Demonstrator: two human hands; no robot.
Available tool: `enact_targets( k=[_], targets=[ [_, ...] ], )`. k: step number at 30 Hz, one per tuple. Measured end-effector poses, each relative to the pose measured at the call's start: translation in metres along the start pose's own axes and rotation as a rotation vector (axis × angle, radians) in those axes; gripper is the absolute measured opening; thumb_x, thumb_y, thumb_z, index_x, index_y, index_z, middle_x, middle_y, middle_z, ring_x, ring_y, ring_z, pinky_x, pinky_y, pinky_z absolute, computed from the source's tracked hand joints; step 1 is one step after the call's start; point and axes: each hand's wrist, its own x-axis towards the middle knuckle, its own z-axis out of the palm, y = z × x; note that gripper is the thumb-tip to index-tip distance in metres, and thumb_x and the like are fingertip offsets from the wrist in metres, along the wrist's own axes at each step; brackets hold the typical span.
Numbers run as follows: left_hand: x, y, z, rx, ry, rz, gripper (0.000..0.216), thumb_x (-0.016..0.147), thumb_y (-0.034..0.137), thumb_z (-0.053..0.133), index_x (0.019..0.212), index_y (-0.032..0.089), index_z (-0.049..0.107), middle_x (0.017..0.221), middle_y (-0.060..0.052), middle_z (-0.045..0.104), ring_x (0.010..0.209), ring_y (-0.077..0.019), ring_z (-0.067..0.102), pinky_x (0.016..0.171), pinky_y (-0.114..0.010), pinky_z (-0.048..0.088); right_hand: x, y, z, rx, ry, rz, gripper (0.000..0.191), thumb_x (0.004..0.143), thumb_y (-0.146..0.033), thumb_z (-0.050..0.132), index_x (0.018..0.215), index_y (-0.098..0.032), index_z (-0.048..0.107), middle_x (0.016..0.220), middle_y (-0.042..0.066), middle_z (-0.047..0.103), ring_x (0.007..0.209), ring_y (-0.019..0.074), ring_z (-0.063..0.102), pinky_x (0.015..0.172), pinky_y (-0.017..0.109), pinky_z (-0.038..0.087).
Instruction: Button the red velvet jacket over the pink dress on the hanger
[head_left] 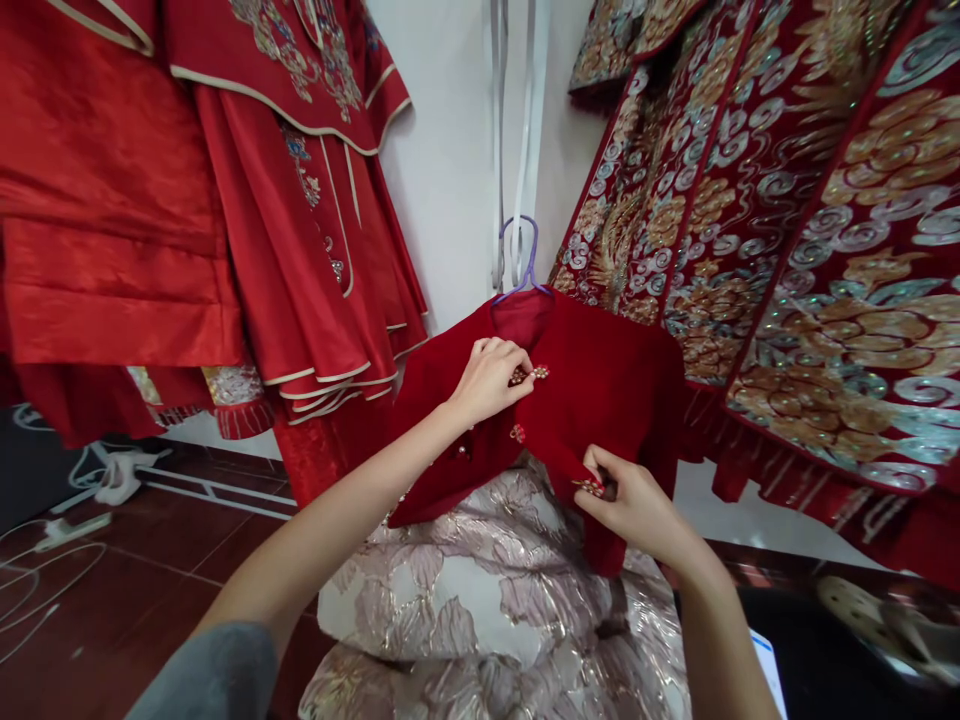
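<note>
A dark red velvet jacket hangs from a purple hanger, its front partly apart below the collar. My left hand is closed on the jacket's front edge near the top, beside a beaded gold button. Lower on the other front panel, my right hand pinches the jacket's edge at another beaded fastening. Between the hands a small beaded button shows on the velvet. Under the jacket lies or hangs a silvery-pink floral brocade garment; how it is held up is hidden.
Red garments with pale piping hang on the left. A heavily embroidered red and gold garment hangs on the right. White straps hang behind the hanger. A white rack base and cables stand on the dark tiled floor.
</note>
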Motion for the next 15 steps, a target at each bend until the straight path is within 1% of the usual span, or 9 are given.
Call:
enact_targets(
  k=[3,5,7,9,10,11,12,14,15],
  targets=[
    [0.004,0.0,-0.001,-0.158,0.006,0.014,0.006,0.078,0.024,0.058,0.077,0.022,0.063,0.073,-0.002,0.06,0.087,-0.0205,0.052,0.109,-0.044,0.02,0.002,0.001,0.001,-0.002,0.007,-0.02,0.022,0.07,-0.019,0.053,0.069,-0.022,0.032,0.058,-0.007,0.038,0.053,0.0086,0.031,0.051,0.022,0.028],
    [0.007,-0.001,0.002,-0.243,0.051,0.023,0.005,0.075,0.024,0.06,0.072,0.024,0.063,0.065,-0.002,0.058,0.084,-0.021,0.053,0.111,-0.043,0.018,0.001,0.002,0.004,-0.003,0.001,-0.035,0.023,0.072,-0.019,0.053,0.068,-0.022,0.031,0.057,-0.006,0.039,0.053,0.0088,0.032,0.05,0.022,0.029],
    [0.009,-0.004,0.006,-0.216,0.095,0.074,0.007,0.077,0.026,0.058,0.072,0.026,0.063,0.062,-0.003,0.058,0.081,-0.0215,0.055,0.111,-0.042,0.019,-0.001,0.001,0.008,0.018,-0.019,-0.045,0.023,0.074,-0.022,0.056,0.07,-0.022,0.033,0.058,-0.006,0.041,0.052,0.0093,0.036,0.049,0.023,0.031],
    [0.01,-0.008,0.009,-0.129,0.121,0.133,0.011,0.081,0.03,0.054,0.076,0.027,0.063,0.063,-0.003,0.06,0.077,-0.0213,0.057,0.11,-0.041,0.022,-0.001,-0.003,0.015,0.076,-0.011,-0.055,0.025,0.073,-0.029,0.064,0.08,-0.022,0.041,0.07,-0.002,0.051,0.058,0.0118,0.047,0.054,0.025,0.041],
    [0.01,-0.01,0.009,-0.094,0.129,0.147,0.014,0.083,0.033,0.052,0.078,0.026,0.062,0.064,-0.003,0.061,0.076,-0.0211,0.058,0.109,-0.04,0.024,0.001,-0.006,0.019,0.121,0.014,-0.068,0.033,0.071,-0.034,0.069,0.09,-0.022,0.044,0.083,0.001,0.057,0.068,0.0144,0.054,0.06,0.027,0.047],
    [0.009,-0.012,0.009,-0.074,0.134,0.146,0.016,0.085,0.036,0.05,0.081,0.025,0.062,0.064,-0.003,0.061,0.073,-0.0207,0.059,0.107,-0.038,0.027,0.005,-0.011,0.024,0.179,0.058,-0.09,0.044,0.07,-0.039,0.071,0.101,-0.022,0.045,0.098,0.006,0.058,0.082,0.0178,0.058,0.071,0.031,0.051],
    [0.008,-0.015,0.008,-0.067,0.132,0.13,0.018,0.085,0.038,0.049,0.083,0.024,0.061,0.063,-0.003,0.061,0.071,-0.0203,0.06,0.106,-0.037,0.029,0.011,-0.016,0.028,0.246,0.112,-0.122,0.053,0.071,-0.043,0.071,0.111,-0.023,0.043,0.114,0.009,0.055,0.098,0.0208,0.058,0.082,0.035,0.052],
    [0.005,-0.02,0.006,-0.094,0.103,0.053,0.019,0.084,0.039,0.049,0.084,0.022,0.059,0.059,-0.003,0.059,0.066,-0.0205,0.061,0.103,-0.037,0.031,0.03,-0.027,0.038,0.38,0.188,-0.198,0.058,0.08,-0.048,0.062,0.126,-0.025,0.036,0.136,0.012,0.042,0.124,0.0226,0.045,0.101,0.04,0.044],
    [0.003,-0.022,0.005,-0.122,0.077,0.002,0.018,0.082,0.038,0.052,0.081,0.021,0.058,0.056,-0.002,0.058,0.064,-0.021,0.061,0.102,-0.038,0.031,0.043,-0.033,0.042,0.434,0.199,-0.228,0.057,0.085,-0.051,0.055,0.13,-0.025,0.033,0.143,0.011,0.037,0.132,0.0219,0.038,0.107,0.041,0.039]
  ],
)
